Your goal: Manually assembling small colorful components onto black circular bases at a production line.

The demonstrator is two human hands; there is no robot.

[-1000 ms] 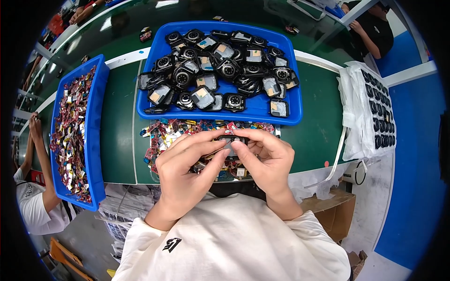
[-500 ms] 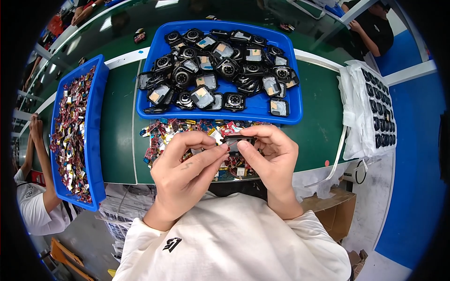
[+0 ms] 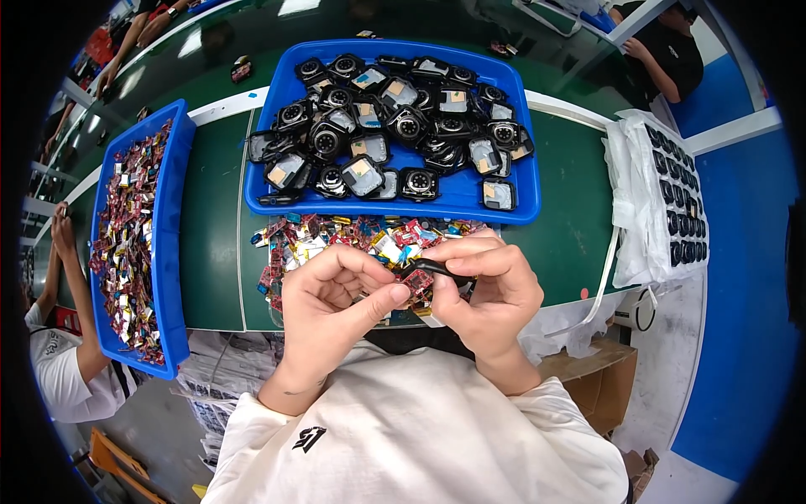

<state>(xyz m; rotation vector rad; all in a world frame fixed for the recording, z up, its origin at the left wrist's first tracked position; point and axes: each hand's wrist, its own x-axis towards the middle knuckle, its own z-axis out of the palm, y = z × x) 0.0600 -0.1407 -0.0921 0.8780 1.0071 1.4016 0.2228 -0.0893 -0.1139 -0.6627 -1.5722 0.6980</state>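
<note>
Right hand (image 3: 495, 294) is pinching a rounded black case (image 3: 435, 267). Left hand (image 3: 326, 304) is curling at a red circuit board (image 3: 417, 281), grip unclear.

Arrangement of the counter (image 3: 214, 252), viewed from the wearer's side. Centre, toward the back: a wide tray (image 3: 395, 210) containing piled watch cases (image 3: 363, 175). Directly before it: a heap of electronic parts (image 3: 294, 239) on the counter. Above this heap, a watch case in the right hand (image 3: 495, 290), with a circuit board (image 3: 417, 283) at the fingertips of the left hand (image 3: 332, 294). Left: a narrow bin (image 3: 175, 244) filled with further parts. Right end: a wrapped stack (image 3: 625, 202) bearing rows of small pieces. Behind the tray: a rail (image 3: 222, 107). Below, right: a carton (image 3: 609, 374).
</note>
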